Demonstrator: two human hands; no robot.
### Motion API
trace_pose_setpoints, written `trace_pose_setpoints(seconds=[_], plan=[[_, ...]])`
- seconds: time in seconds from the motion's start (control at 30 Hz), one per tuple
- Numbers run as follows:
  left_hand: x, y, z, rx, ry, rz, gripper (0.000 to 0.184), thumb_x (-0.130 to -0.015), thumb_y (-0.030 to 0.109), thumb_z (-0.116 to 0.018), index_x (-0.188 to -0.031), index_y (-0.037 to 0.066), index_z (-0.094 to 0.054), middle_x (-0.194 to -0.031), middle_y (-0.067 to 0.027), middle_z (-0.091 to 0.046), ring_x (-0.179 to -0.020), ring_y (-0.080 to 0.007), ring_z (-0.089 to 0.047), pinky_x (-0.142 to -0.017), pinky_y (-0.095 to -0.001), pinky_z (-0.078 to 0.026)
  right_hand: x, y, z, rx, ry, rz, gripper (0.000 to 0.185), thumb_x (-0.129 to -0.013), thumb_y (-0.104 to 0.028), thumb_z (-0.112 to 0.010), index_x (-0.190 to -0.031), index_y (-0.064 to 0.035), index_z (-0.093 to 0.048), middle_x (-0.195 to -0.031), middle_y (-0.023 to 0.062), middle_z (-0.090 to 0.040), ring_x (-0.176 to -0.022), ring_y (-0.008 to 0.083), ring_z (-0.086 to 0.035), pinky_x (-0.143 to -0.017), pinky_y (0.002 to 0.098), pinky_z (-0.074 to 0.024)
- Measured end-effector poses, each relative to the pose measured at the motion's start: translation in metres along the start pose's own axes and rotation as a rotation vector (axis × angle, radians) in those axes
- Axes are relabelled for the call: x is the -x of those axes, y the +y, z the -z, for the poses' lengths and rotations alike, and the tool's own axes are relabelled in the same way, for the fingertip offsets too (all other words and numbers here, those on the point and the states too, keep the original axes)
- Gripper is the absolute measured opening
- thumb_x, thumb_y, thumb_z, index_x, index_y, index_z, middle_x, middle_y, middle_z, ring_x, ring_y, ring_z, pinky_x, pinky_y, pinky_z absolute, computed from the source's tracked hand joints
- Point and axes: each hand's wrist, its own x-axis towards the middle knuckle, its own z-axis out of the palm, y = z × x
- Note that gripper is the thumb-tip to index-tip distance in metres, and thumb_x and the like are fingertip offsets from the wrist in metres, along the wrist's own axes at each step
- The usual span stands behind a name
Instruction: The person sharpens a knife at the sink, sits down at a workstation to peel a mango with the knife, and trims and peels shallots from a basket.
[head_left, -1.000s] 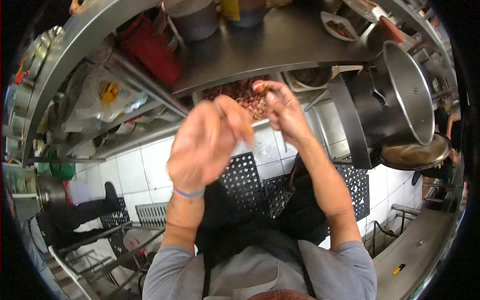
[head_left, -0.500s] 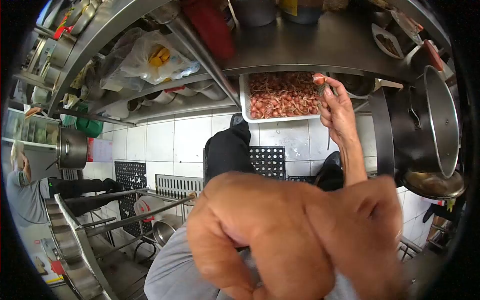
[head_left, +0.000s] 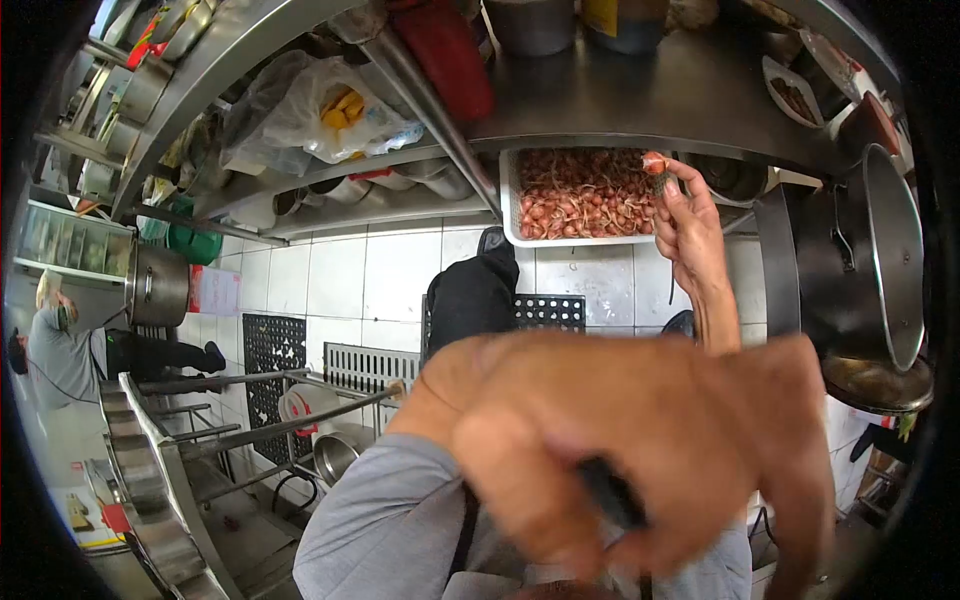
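My right hand (head_left: 690,225) reaches out beside a white plastic crate (head_left: 510,205) of small red shallots (head_left: 580,200). Between its thumb and fingertips it pinches one shallot (head_left: 654,162) over the crate's right end. A small dark, greenish patch shows just under that shallot; I cannot make out what it is. My left hand (head_left: 610,430) looms large right in front of the camera, blurred, its fingers curled. Something dark shows between its fingers, but whether the hand holds it is not clear.
A steel shelf (head_left: 640,95) overhangs the crate. Large pots (head_left: 885,260) stand at the right. A metal rack (head_left: 250,435) is at lower left, near a plastic bag (head_left: 330,110) on the lower shelf higher up. Another person (head_left: 65,345) stands far left.
The view has shifted, so the scene sits slightly further right. My left hand has turned and moved a little right near the camera. My right hand keeps its pinch on the shallot.
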Motion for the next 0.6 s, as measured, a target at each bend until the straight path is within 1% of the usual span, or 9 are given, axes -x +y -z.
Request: trace_pose_setpoints(seconds=[0.03,0.1,0.13,0.2,0.27,0.37,0.4,0.47,0.6], plan=[[0.004,-0.002,0.009,-0.076,0.053,0.030,0.008,-0.087,0.007,-0.066,-0.084,0.003,-0.060,-0.106,-0.0087,-0.061,-0.083,-0.0152,-0.058,-0.073,-0.0283,-0.050,-0.001,0.000,0.004,0.004,0.000,-0.001,0.026,-0.102,-0.013,-0.050,-0.127,-0.0084,-0.052,-0.075,-0.0038,-0.050,-0.052,0.0022,-0.039,-0.041,0.0187,-0.0296],[0.021,-0.009,0.042,-0.316,0.301,0.170,0.008,-0.087,0.007,-0.066,-0.083,0.002,-0.060,-0.106,-0.0090,-0.062,-0.082,-0.0147,-0.059,-0.072,-0.0273,-0.051,-0.007,0.012,-0.002,0.208,0.009,0.349,0.025,-0.101,-0.011,-0.050,-0.125,-0.0070,-0.054,-0.087,-0.0005,-0.057,-0.064,0.0053,-0.048,-0.053,0.0218,-0.0410],[0.037,-0.014,0.066,-0.438,0.518,0.288,0.008,-0.087,0.007,-0.066,-0.083,0.002,-0.060,-0.106,-0.0091,-0.062,-0.082,-0.0144,-0.060,-0.072,-0.0269,-0.051,-0.008,0.014,0.002,0.303,0.032,0.369,0.025,-0.100,-0.010,-0.051,-0.125,-0.0061,-0.055,-0.094,0.0010,-0.060,-0.070,0.0065,-0.050,-0.061,0.0232,-0.0437],[0.081,-0.037,0.131,-0.514,0.923,0.516,0.011,-0.094,0.013,-0.062,-0.096,0.003,-0.059,-0.104,-0.0074,-0.062,-0.085,-0.0114,-0.059,-0.074,-0.0276,-0.052,-0.010,0.019,0.009,0.493,0.086,0.406,0.025,-0.099,-0.008,-0.054,-0.123,-0.0042,-0.056,-0.110,0.0041,-0.065,-0.082,0.0088,-0.055,-0.075,0.0259,-0.0492],[0.108,-0.049,0.164,-0.394,1.074,0.551,0.015,-0.100,0.018,-0.056,-0.107,0.004,-0.059,-0.104,-0.0080,-0.063,-0.083,-0.0135,-0.060,-0.073,-0.0291,-0.053,-0.012,0.024,0.010,0.460,0.087,0.328,0.024,-0.098,-0.007,-0.054,-0.122,-0.0048,-0.058,-0.106,0.0028,-0.066,-0.082,0.0084,-0.055,-0.074,0.0255,-0.0484],[0.120,-0.062,0.165,0.041,1.140,0.599,0.025,-0.103,0.025,-0.049,-0.115,0.004,-0.058,-0.103,-0.0087,-0.063,-0.084,-0.0150,-0.061,-0.075,-0.0304,-0.054,-0.020,0.042,0.013,0.544,0.094,0.335,0.023,-0.098,-0.007,-0.055,-0.120,-0.0031,-0.058,-0.102,0.0043,-0.067,-0.081,0.0103,-0.056,-0.074,0.0273,-0.0497],[0.124,-0.069,0.167,0.063,1.103,0.625,0.027,-0.103,0.027,-0.050,-0.115,0.004,-0.057,-0.102,-0.0073,-0.063,-0.084,-0.0145,-0.061,-0.075,-0.0305,-0.054,-0.026,0.057,0.018,0.576,0.101,0.346,0.023,-0.098,-0.007,-0.055,-0.120,-0.0023,-0.058,-0.101,0.0070,-0.067,-0.083,0.0136,-0.059,-0.075,0.0298,-0.0507],[0.135,-0.078,0.167,0.097,1.042,0.671,0.032,-0.103,0.032,-0.050,-0.116,0.004,-0.057,-0.101,-0.0044,-0.062,-0.085,-0.0135,-0.061,-0.074,-0.0307,-0.054,-0.030,0.074,0.018,0.531,0.061,0.222,0.023,-0.098,-0.007,-0.055,-0.120,-0.0021,-0.057,-0.098,0.0097,-0.067,-0.084,0.0161,-0.060,-0.077,0.0314,-0.0510],[0.145,-0.080,0.170,0.034,1.078,0.599,0.029,-0.103,0.025,-0.051,-0.119,0.001,-0.056,-0.103,-0.0062,-0.063,-0.086,-0.0138,-0.061,-0.077,-0.0304,-0.054,-0.025,0.070,0.004,0.647,0.059,0.194,0.025,-0.098,-0.007,-0.055,-0.122,-0.0016,-0.056,-0.093,0.0089,-0.065,-0.084,0.0143,-0.061,-0.076,0.0306,-0.0506]])
